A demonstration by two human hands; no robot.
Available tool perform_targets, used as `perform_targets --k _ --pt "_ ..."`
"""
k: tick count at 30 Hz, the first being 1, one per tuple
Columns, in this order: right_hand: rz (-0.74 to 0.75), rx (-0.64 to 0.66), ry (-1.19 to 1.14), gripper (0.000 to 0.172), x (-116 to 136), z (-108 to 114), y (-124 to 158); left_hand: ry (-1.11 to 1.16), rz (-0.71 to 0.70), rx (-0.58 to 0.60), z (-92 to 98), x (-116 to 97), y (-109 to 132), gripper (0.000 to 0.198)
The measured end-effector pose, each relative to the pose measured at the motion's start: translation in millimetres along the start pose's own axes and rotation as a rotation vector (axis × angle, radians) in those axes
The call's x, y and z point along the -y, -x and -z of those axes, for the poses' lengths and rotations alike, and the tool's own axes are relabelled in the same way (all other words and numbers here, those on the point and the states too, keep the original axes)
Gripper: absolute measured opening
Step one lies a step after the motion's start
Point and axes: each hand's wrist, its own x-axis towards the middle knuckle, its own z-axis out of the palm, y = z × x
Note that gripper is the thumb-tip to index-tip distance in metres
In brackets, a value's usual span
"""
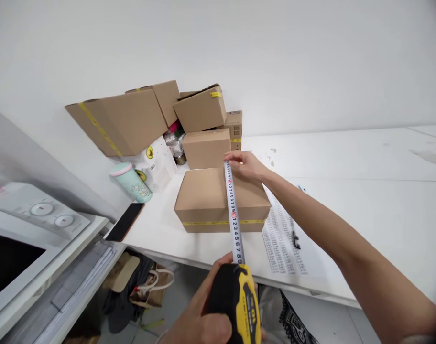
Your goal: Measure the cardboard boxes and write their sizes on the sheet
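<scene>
A flat cardboard box (203,198) with a yellow tape band lies near the front edge of the white table (365,205). My left hand (200,315) grips the black and yellow tape measure case (239,301) below the table edge. Its white blade (232,210) runs up across the box top. My right hand (245,165) pinches the blade's end at the box's far edge.
More cardboard boxes (200,112) are stacked against the wall behind. A mint cup (132,181), a white carton (158,162) and a black phone (126,220) lie to the left. A printed sheet (286,239) with a pen (295,237) lies right of the box. A white appliance (31,234) stands at far left.
</scene>
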Motion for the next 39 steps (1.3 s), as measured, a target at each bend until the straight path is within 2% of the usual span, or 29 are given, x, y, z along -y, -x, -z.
perform_targets --k 3,6,9,13,17,22,33,37,39 --pt "-0.158 0.096 0.047 0.031 -5.4 -6.5 -10.7 0.011 -0.089 -0.022 -22.6 -4.8 -13.4 0.073" --pt "-0.205 0.117 0.097 0.031 -7.3 -7.0 -13.7 -0.040 -0.091 -0.094 -40.1 -18.4 -15.3 0.064" --pt "-0.197 0.118 0.127 0.029 -9.1 -7.1 -12.8 -0.063 -0.036 -0.110 -50.2 -27.0 -8.1 0.073" --pt "-0.167 0.136 0.120 0.024 -12.2 -8.6 -11.5 -0.012 0.017 -0.136 -56.2 -26.4 5.5 0.083" --pt "-0.167 0.108 0.106 0.019 -15.9 -10.7 -11.9 0.032 0.036 -0.116 -56.6 -21.7 11.6 0.090" --pt "-0.182 0.089 0.063 0.012 -20.2 -13.2 -12.4 0.028 0.050 -0.168 -55.6 -18.0 11.8 0.093" --pt "-0.190 0.102 0.053 0.010 -18.2 -13.1 -11.4 -0.006 0.063 -0.171 -52.4 -12.4 10.6 0.098" --pt "-0.181 0.104 0.031 0.010 -14.4 -13.2 -11.0 -0.019 0.042 -0.146 -41.3 -4.3 4.5 0.109" --pt "-0.124 0.028 -0.041 0.017 -10.2 -7.5 -10.4 -0.010 0.034 -0.116 -30.5 0.5 2.4 0.117"
